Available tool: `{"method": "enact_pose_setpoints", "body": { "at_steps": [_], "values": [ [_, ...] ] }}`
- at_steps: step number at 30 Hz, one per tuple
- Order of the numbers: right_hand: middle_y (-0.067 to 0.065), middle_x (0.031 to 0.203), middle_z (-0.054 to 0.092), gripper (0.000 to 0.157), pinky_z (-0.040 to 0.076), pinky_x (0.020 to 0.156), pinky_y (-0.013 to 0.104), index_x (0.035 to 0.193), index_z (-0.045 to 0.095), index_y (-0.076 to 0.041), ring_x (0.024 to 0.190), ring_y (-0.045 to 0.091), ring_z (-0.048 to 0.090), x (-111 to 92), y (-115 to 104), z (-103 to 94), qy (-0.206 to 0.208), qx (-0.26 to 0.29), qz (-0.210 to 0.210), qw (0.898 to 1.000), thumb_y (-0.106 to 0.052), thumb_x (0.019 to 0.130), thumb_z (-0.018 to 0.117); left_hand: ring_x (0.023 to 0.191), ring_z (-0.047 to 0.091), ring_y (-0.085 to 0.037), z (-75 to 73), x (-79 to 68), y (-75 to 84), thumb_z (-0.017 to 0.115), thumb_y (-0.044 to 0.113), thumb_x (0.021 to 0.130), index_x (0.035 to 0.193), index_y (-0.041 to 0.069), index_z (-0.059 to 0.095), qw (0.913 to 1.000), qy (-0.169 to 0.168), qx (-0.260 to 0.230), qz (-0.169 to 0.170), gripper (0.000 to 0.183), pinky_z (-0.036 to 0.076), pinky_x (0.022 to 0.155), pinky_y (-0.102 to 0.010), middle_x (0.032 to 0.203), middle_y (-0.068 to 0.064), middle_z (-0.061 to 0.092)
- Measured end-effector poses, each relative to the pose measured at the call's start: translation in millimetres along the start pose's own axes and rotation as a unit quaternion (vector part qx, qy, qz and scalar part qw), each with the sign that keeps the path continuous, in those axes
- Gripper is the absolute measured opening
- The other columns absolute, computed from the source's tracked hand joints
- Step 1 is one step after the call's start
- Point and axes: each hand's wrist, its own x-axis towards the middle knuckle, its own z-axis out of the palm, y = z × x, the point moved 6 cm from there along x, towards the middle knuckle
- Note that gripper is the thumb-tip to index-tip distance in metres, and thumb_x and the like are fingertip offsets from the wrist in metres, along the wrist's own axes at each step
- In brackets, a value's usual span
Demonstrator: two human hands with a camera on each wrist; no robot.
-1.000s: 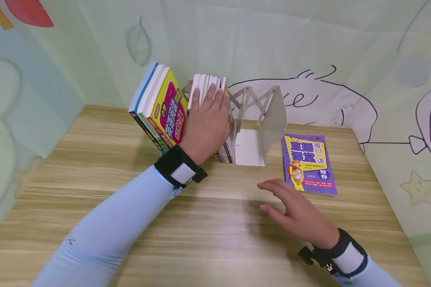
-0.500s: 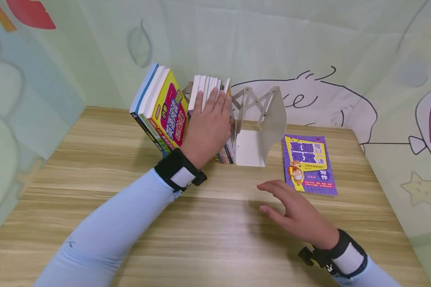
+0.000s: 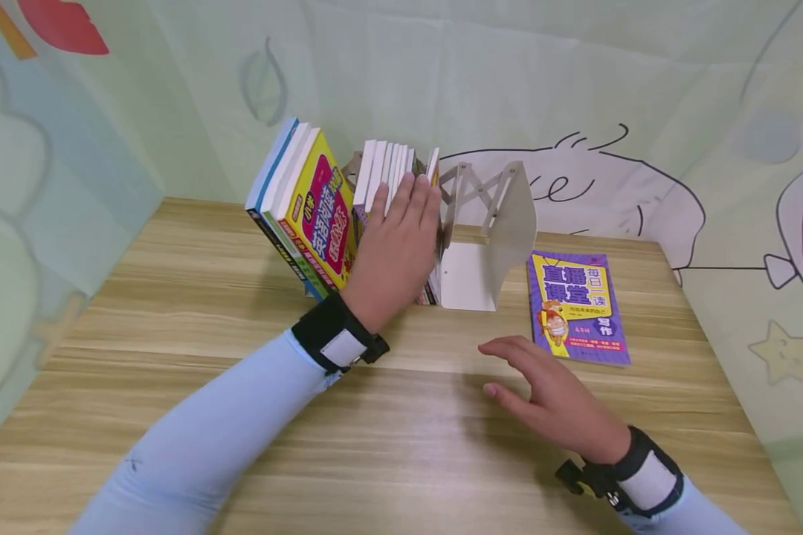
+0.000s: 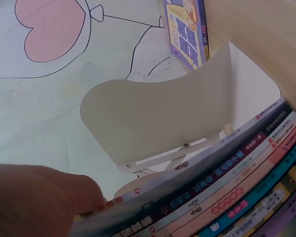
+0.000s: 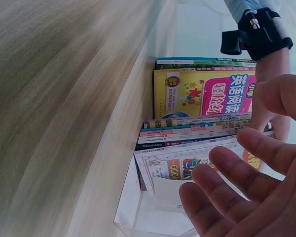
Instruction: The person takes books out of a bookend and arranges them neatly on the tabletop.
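My left hand (image 3: pixel 396 256) lies with straight fingers over the upper edges of a row of thin books (image 3: pixel 377 169), which stand inside an expandable metal bookend (image 3: pixel 517 215). In the left wrist view, their stacked spines (image 4: pixel 222 177) show beside that hand. Thicker books, with a yellow English reading book (image 3: pixel 320 215) in front, lean left at the row's left side. Above the wooden table my right hand (image 3: pixel 554 397) hovers, fingers relaxed and holding nothing. A purple book (image 3: pixel 578 306) lies flat beyond it, apart from the fingers.
The bookend's right section, with its white base plate (image 3: pixel 468 275), has no book in it. A cartoon-printed cloth (image 3: pixel 401 67) hangs close behind the bookend. The wooden table (image 3: pixel 388 446) extends toward me.
My left hand has slid slightly right along the row, and the thin books under it have shifted right too. The right hand and purple book have stayed put.
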Motion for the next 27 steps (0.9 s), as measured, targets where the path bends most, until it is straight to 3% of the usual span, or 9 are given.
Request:
{"method": "enact_pose_setpoints", "body": {
  "at_steps": [8,14,19,23,27],
  "values": [
    [-0.006,0.136,0.058,0.045,0.058,0.088,0.035,0.137,0.055,-0.027,0.119,0.015,0.059,1,2,0.7,-0.009,0.023,0.006,1.0,-0.047,0.097,0.061,0.154,0.018,-0.033,-1.7,-10.0,7.7,0.041,0.023,0.106,0.159,0.0,0.019,0.9984,0.033,-0.041,0.022,0.062,0.008,0.126,-0.046,0.165,-0.018,0.022],
    [-0.006,0.136,0.058,0.045,0.058,0.088,0.034,0.137,0.056,-0.026,0.118,0.015,0.059,0,3,1.8,-0.011,0.025,0.008,1.0,-0.047,0.097,0.061,0.149,0.03,-0.034,-3.1,-19.9,15.2,0.051,0.022,0.102,0.156,-0.001,0.027,0.9953,0.081,-0.027,0.046,0.064,0.023,0.124,-0.044,0.163,-0.019,0.028],
    [-0.006,0.135,0.058,0.043,0.058,0.086,0.032,0.137,0.056,-0.025,0.118,0.016,0.06,-1,3,2.0,-0.003,0.02,-0.004,1.0,-0.04,0.098,0.064,0.146,0.037,-0.033,-3.5,-25.1,17.8,0.054,0.021,0.101,0.155,-0.001,0.029,0.9924,0.107,-0.034,0.052,0.064,0.029,0.122,-0.042,0.161,-0.019,0.031],
    [-0.005,0.136,0.058,0.042,0.058,0.086,0.035,0.137,0.056,-0.024,0.118,0.018,0.06,-1,4,1.7,0.0,0.021,-0.008,1.0,-0.036,0.098,0.065,0.14,0.045,-0.032,-2.8,-26.8,20.8,0.057,0.016,0.099,0.156,-0.003,0.027,0.989,0.11,-0.073,0.067,0.067,0.04,0.116,-0.039,0.161,-0.022,0.029],
    [-0.007,0.135,0.058,0.041,0.059,0.087,0.036,0.137,0.056,-0.026,0.117,0.017,0.06,0,5,1.8,-0.005,0.024,-0.005,1.0,-0.037,0.098,0.064,0.135,0.048,-0.04,0.9,-29.9,23.1,0.056,0.006,0.098,0.157,0.001,0.026,0.9832,0.091,-0.143,0.067,0.066,0.052,0.103,-0.038,0.163,-0.029,0.017]
  ]
}}
